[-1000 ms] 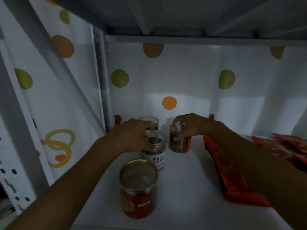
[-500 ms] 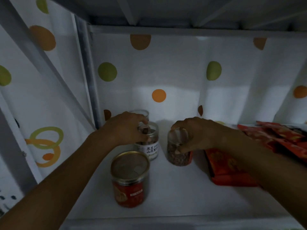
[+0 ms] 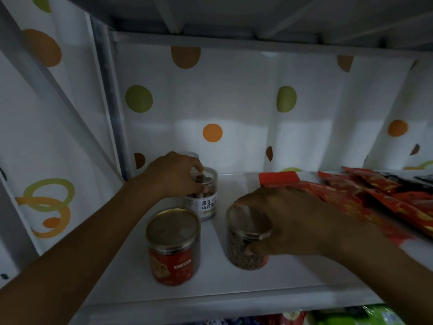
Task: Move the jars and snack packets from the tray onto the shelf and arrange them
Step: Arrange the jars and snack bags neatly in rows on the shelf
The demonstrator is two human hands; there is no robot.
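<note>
- Step in hand: arranging. Judging by the layout, the jars already stand on the shelf (image 3: 234, 285) and are being set in order. The tray is not in view.
- Left hand (image 3: 173, 177): its fingers are curled over the top of the white-labelled jar (image 3: 204, 204) and grasp it at the lid. This jar stands upright toward the back left corner of the shelf.
- Rear jar (image 3: 192, 155): a clear jar just behind the white-labelled jar, near the back edge. The left hand hides most of it, so it cannot be told whether the two touch.
- Right hand (image 3: 288, 221): fingers and thumb are wrapped round the lid and upper wall of the dark-filled jar (image 3: 241, 252), grasping it. The jar is upright near the front edge, left of the middle. Whether its base is seated or slightly raised cannot be told.
- Red-labelled jar (image 3: 173, 254): upright, with a gold-rimmed lid, toward the front left corner. It is beside the dark-filled jar and in front of the white-labelled jar. Neither hand touches it.
- Snack packets (image 3: 375, 191): red, lying flat and overlapping along the right side of the shelf, up to the back edge. The right wrist is just beside the nearest one.
- Next move (judgement): seat the dark-filled jar in line with the red-labelled jar, then release both hands. This calls for keeping each jar upright and leaving a gap to the neighbouring jar.
- Caution (judgement): the right wrist could drag a packet as it withdraws.
</note>
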